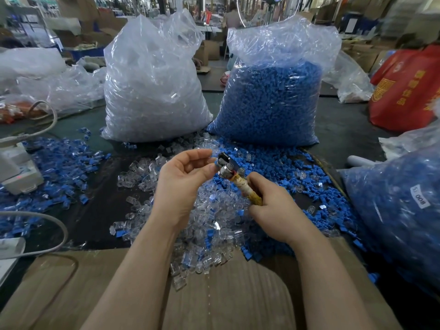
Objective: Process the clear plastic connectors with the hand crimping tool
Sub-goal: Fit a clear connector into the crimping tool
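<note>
Right hand (273,206) gripping the crimping tool (234,181) by its taped handle, metal head at 11 o'clock; left hand (183,184) pinching what seems a small connector against that head. Loose clear connectors (142,177) heaped on the tabletop (95,217) beneath, blue pieces (281,167) at 3 o'clock. Clear bag (152,86) and blue-filled bag (271,96) upright at 12 o'clock, walling off the far tabletop.

Busy workshop floor, bags and boxes everywhere.
A dark work table (95,217) runs across the view, with flat brown cardboard (238,294) laid along its near edge. 2 tall clear plastic sacks stand at centre, one pale (152,86), one blue-filled (273,96). A red bag (404,91) sits at right. Grey cables (45,125) loop at left. Behind, stacked cardboard boxes (209,52) and blurred shelving, evenly lit.
</note>
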`<act>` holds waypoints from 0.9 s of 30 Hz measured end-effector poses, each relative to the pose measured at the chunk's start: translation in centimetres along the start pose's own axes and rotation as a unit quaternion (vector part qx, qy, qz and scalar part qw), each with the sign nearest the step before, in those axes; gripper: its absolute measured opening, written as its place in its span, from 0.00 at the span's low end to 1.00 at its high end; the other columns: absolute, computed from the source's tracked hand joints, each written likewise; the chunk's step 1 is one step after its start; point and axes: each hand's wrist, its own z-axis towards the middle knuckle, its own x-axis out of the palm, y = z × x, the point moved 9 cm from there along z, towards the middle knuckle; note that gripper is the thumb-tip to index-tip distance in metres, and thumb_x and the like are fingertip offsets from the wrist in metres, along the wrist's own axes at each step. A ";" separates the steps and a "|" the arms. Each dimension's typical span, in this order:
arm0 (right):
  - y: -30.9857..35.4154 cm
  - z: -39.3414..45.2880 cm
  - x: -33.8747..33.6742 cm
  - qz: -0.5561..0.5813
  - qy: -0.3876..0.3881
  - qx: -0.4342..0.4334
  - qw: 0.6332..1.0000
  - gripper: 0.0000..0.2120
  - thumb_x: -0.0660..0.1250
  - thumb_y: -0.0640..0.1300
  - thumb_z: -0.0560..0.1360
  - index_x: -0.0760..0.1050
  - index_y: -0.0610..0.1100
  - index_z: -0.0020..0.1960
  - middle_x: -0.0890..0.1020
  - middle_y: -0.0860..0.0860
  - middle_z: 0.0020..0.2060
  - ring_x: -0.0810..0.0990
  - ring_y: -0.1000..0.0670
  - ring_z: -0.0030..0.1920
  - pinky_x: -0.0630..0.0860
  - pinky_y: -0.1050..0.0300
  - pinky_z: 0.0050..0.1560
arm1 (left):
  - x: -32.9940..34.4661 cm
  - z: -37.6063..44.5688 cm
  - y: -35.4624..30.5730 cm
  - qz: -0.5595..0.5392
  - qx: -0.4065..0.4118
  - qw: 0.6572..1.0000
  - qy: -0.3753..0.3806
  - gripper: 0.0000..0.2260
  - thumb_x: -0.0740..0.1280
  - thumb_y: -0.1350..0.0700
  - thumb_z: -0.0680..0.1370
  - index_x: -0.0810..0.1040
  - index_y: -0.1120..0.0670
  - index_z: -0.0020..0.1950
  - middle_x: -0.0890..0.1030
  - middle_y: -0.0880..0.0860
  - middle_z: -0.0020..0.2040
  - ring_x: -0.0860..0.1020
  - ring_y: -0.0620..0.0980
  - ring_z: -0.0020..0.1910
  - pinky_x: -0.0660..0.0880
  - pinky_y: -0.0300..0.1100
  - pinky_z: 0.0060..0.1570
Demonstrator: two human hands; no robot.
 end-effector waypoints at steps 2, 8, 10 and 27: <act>0.0 0.0 -0.1 -0.005 -0.008 0.000 1.000 0.16 0.64 0.36 0.70 0.64 0.57 0.42 0.72 0.48 0.36 0.69 0.47 0.33 0.66 0.50 0.33 | 0.0 0.0 0.1 0.005 0.001 1.000 -0.001 0.11 0.72 0.66 0.71 0.81 0.56 0.52 0.85 0.46 0.39 0.82 0.40 0.42 0.77 0.32 0.44; -0.1 0.1 0.1 -0.027 -0.005 0.002 1.000 0.17 0.63 0.38 0.71 0.64 0.60 0.43 0.72 0.52 0.36 0.71 0.49 0.34 0.67 0.51 0.33 | -0.1 0.0 0.3 0.009 -0.021 1.000 -0.002 0.12 0.72 0.65 0.72 0.81 0.56 0.53 0.86 0.48 0.43 0.83 0.42 0.44 0.77 0.32 0.45; -0.2 0.2 -0.1 -0.034 -0.019 0.000 0.999 0.16 0.64 0.38 0.71 0.64 0.59 0.45 0.73 0.53 0.36 0.72 0.50 0.34 0.66 0.53 0.32 | -0.3 0.0 0.4 0.007 -0.041 0.999 -0.005 0.12 0.71 0.66 0.73 0.82 0.56 0.54 0.86 0.51 0.45 0.83 0.44 0.46 0.79 0.35 0.48; -3.9 -1.5 -5.6 -0.149 -0.281 0.140 0.938 0.03 0.63 0.48 0.79 0.69 0.53 0.51 0.75 0.52 0.33 0.72 0.49 0.31 0.62 0.57 0.27 | -18.7 -0.5 5.2 -0.397 -0.114 0.839 -0.354 0.10 0.53 0.54 0.86 0.71 0.55 0.51 0.80 0.47 0.48 0.81 0.41 0.44 0.75 0.35 0.60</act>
